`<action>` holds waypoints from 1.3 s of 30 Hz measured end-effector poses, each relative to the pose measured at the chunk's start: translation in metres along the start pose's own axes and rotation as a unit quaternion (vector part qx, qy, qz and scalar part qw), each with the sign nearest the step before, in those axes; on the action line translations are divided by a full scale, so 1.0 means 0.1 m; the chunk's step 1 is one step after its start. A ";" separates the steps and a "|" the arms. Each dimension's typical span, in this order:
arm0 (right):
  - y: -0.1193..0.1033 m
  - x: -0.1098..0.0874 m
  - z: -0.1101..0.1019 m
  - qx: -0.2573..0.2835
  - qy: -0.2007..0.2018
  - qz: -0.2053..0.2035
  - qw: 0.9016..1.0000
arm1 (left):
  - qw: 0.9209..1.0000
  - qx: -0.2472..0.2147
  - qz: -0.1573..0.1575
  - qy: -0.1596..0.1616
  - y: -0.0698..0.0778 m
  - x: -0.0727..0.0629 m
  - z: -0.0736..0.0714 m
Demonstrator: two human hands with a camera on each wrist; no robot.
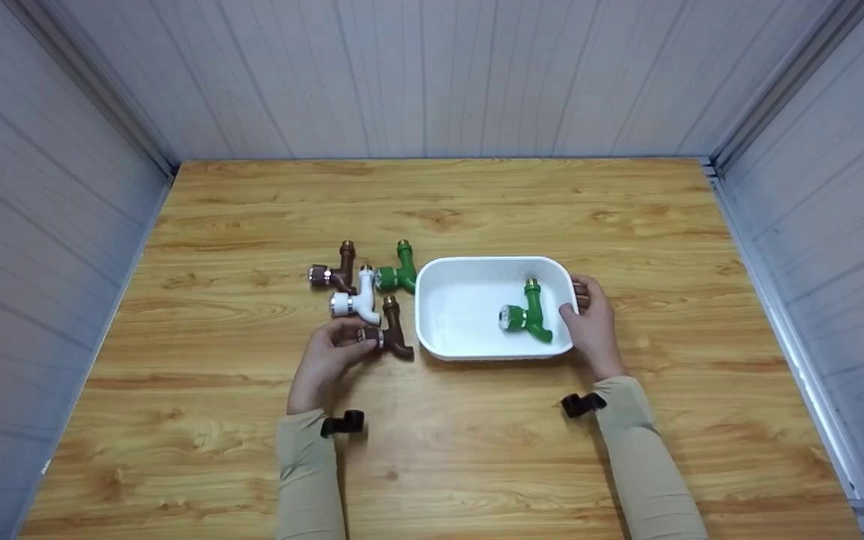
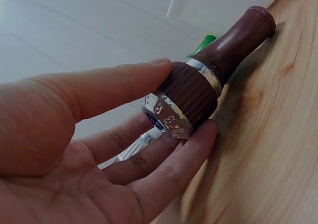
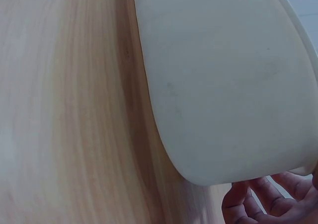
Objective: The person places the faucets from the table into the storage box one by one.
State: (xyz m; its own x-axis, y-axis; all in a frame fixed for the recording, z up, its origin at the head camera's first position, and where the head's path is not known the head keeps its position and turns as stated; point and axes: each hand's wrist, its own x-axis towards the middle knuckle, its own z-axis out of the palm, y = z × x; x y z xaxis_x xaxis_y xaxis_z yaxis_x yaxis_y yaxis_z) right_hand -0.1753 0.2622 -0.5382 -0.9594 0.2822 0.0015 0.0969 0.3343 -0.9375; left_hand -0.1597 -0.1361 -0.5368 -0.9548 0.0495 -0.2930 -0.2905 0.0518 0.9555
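My left hand (image 1: 322,364) pinches the ridged handle of a brown tap (image 1: 394,335) between thumb and fingers. Close up in the left wrist view, the thumb lies on one side of the brown tap (image 2: 191,90) and fingertips on the other, with its spout toward the wood. At the right end of a white tub (image 1: 462,355), my right hand (image 1: 594,330) grips the rim, thumb inside and fingers outside. A green tap (image 1: 534,318) lies in the tub's right half. The tub's outer wall (image 3: 223,85) hides part of the right hand in the right wrist view.
Left of the tub, a white tap (image 1: 364,301), another brown tap (image 1: 345,271) and a second green tap (image 1: 406,271) lie close together behind the left hand. The wooden table (image 1: 439,450) is bounded by pale panel walls (image 1: 447,82) at the back and sides.
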 end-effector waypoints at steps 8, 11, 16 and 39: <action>-0.01 0.00 0.00 -0.005 -0.004 0.008 1.000 | 1.000 -0.014 -0.009 0.003 -0.01 -0.01 0.00; 0.00 0.00 0.00 -0.003 -0.005 0.009 1.000 | 1.000 -0.010 -0.001 0.003 -0.02 -0.01 0.00; 0.01 0.00 0.00 0.006 -0.004 0.008 1.000 | 1.000 -0.009 0.005 0.000 -0.02 -0.01 -0.01; -0.01 -0.01 0.00 0.005 -0.002 0.001 1.000 | 0.999 -0.046 -0.021 -0.007 -0.04 -0.09 -0.10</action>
State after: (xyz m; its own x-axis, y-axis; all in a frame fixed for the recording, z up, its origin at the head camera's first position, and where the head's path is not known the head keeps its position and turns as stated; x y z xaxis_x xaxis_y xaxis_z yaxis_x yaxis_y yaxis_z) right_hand -0.1747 0.2616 -0.5375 -0.9603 0.2790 -0.0022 0.0966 0.3249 -0.9408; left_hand -0.1511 -0.1463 -0.5376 -0.9407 0.0625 -0.3335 -0.3361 -0.0380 0.9410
